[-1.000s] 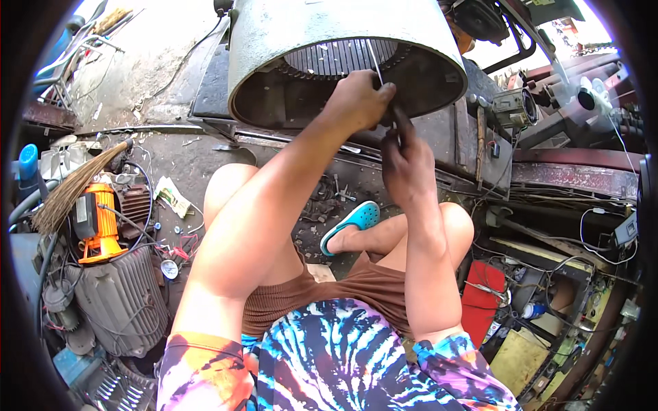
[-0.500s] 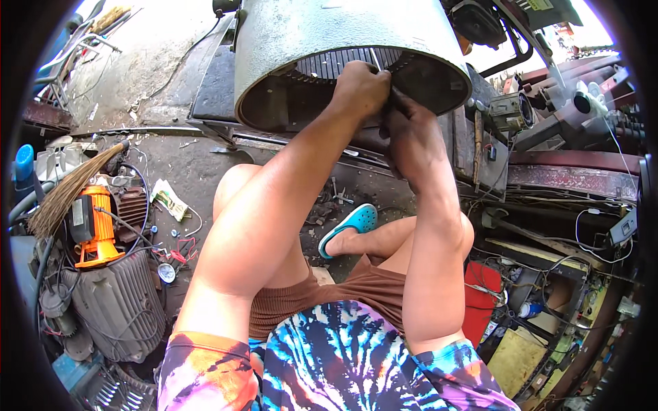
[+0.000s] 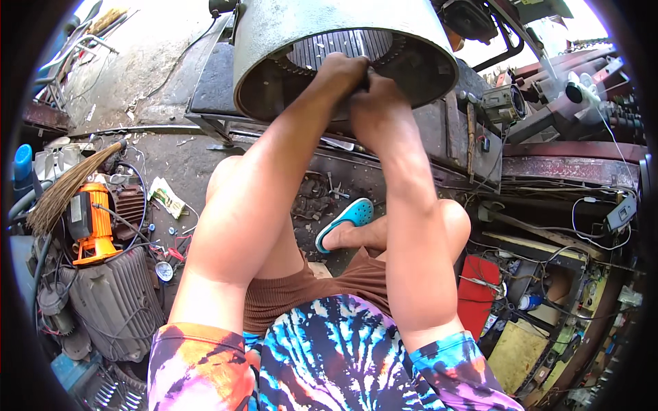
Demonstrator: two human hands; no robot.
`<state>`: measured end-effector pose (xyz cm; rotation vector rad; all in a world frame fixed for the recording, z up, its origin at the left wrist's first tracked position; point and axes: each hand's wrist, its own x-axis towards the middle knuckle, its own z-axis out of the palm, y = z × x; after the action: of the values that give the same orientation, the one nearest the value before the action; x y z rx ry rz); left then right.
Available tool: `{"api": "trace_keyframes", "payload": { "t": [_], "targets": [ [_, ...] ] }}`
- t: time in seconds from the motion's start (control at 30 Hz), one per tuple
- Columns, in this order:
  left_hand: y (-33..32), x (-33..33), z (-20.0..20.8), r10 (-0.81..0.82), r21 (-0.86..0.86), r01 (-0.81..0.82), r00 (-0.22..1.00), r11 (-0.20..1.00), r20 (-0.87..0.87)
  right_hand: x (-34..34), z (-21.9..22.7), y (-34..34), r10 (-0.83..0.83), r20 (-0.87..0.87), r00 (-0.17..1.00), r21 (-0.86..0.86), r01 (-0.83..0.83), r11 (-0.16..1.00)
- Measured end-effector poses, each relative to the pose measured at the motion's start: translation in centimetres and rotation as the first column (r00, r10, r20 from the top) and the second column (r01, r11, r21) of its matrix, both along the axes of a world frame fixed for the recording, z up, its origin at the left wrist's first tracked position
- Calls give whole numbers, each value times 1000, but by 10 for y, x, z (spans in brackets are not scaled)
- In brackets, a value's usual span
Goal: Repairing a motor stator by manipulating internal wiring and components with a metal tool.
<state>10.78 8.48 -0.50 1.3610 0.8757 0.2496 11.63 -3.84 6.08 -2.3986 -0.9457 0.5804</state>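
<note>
A large grey cylindrical motor housing [image 3: 336, 17] lies on its side, its open end facing me. Inside it shows a ring-shaped slotted stator core [image 3: 319, 51] with light strips in some slots. A slim, pale metal rod [image 3: 362, 46] points up into this core. Around its near end my left hand [image 3: 340, 74] is closed, just inside the opening. My right hand [image 3: 379, 106] is closed directly below and to the right, touching the left one at the rod's lower end. The fingers of both hands are partly hidden and slightly blurred.
The housing rests on a dark low bench [image 3: 212, 85]. At left are an orange motor [image 3: 101, 222], a grey finned motor casing [image 3: 110, 301] and a straw broom [image 3: 75, 185]. On the right sit a red panel [image 3: 478, 291], cables and metal parts. My foot wears a turquoise clog [image 3: 356, 214].
Both hands have shifted left and slightly up with the rod, my right hand now lying closer beneath the left. The whole view has shifted a little.
</note>
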Motion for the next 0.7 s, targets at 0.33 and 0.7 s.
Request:
{"api": "trace_keyframes", "payload": {
  "t": [0.33,0.7],
  "targets": [
    [-10,-9,7,-103,88,107,993,990,-51,-1,-3,20,29,24,999,-147,-26,989],
    [-4,-20,1,-165,167,181,981,969,-104,4,-28,36,90,238,967,-124,-61,990]
  ]
}}
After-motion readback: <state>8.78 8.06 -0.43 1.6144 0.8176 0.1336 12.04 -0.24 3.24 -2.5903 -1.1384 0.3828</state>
